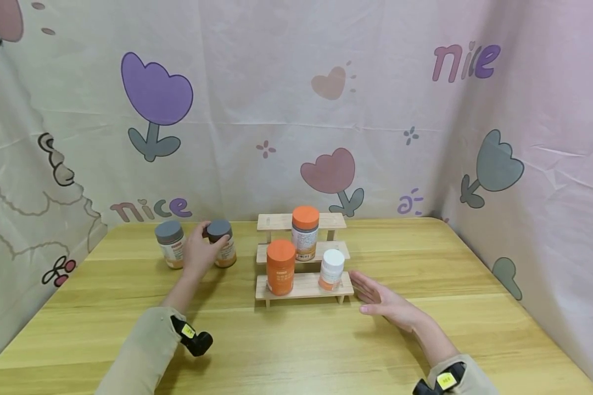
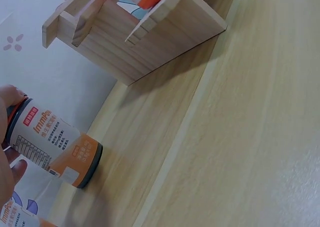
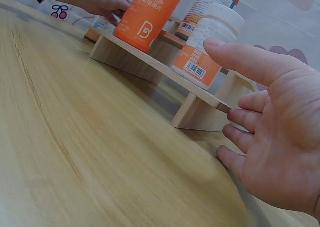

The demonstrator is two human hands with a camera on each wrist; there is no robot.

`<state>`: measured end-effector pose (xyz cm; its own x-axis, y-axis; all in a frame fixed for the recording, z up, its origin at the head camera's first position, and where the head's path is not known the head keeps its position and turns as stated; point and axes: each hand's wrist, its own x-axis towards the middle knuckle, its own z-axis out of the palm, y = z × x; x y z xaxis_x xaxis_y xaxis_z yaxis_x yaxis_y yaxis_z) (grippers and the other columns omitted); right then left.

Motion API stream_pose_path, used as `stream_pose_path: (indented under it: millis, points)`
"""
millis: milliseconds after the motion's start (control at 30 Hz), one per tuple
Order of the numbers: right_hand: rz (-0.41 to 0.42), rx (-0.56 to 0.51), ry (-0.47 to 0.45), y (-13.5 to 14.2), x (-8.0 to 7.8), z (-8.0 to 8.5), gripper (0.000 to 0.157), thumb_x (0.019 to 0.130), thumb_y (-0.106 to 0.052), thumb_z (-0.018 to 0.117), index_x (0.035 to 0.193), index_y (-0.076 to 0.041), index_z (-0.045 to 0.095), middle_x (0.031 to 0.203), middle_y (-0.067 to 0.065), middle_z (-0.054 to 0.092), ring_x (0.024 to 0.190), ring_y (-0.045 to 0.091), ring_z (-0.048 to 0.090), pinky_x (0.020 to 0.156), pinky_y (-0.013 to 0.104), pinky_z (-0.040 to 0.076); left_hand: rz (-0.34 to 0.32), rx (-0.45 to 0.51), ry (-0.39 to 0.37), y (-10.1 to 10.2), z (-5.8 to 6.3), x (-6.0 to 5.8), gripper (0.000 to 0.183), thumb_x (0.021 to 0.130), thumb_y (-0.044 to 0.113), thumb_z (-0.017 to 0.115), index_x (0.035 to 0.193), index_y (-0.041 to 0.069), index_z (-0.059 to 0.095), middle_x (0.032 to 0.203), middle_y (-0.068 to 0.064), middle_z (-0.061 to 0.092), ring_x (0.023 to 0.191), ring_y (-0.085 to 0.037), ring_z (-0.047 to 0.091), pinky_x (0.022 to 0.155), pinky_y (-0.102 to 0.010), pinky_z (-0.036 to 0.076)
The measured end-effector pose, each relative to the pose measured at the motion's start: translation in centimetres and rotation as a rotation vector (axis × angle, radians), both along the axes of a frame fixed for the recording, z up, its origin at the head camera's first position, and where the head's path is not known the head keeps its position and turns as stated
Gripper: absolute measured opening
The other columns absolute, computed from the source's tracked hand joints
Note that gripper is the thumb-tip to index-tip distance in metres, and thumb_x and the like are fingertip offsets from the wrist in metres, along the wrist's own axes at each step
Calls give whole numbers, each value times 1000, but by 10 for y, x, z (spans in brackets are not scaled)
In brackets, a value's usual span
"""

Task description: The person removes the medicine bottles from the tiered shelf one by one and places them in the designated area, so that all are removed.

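Gripping one of two jars, left fingers curl near three shelved bottles

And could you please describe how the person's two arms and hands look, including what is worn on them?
The left hand and right hand wear no gloves. The sleeves are beige; each end carries a black strap with a small black device and a yellow label, its print too small to read.
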<state>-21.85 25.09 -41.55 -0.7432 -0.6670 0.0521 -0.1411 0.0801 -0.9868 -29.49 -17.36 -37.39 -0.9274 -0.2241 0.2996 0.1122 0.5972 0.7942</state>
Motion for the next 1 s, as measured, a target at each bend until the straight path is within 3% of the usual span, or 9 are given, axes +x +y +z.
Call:
stream_pose_path:
  millis: [267,400,567,733,1000]
  points:
    - [6,-7,-5,0,0,-2,77,89,1,52,145,7,-2,150,24,-6,137,41,0,104,16,21,-2,101,22,-1,5,2,72,84,32,69,138,-3,36,132,-21,46,123,-35,40,102,-49,33]
    - [6,-4,-7,-1,0,-2,77,89,0,52,145,6,-1,150,24,-5,137,40,1,105,18,20,27,106,87,-2,15,4,72,83,33,69,136,-3,38,133,-20,48,122,-34,42,101,-47,34]
    - [4,-2,-10,-1,0,-1,78,89,0,52,145,6,-2,150,24,-6,137,40,0,105,18,20,44,108,119,-1,37,7,72,82,35,70,137,0,40,134,-17,48,124,-32,42,103,-44,32]
    - [0,-3,-6,0,-1,0,78,89,-1,53,145,6,-1,151,24,-5,137,40,1,106,20,19,12,127,130,3,58,9,73,83,37,69,139,2,39,137,-13,47,129,-28,38,107,-42,29]
    - [0,-13,-17,-1,-1,0,79,89,0,53,144,8,-3,150,25,-6,136,41,-1,103,15,24,-127,136,119,23,79,12,73,83,41,67,140,5,39,137,-11,47,128,-27,39,104,-47,31]
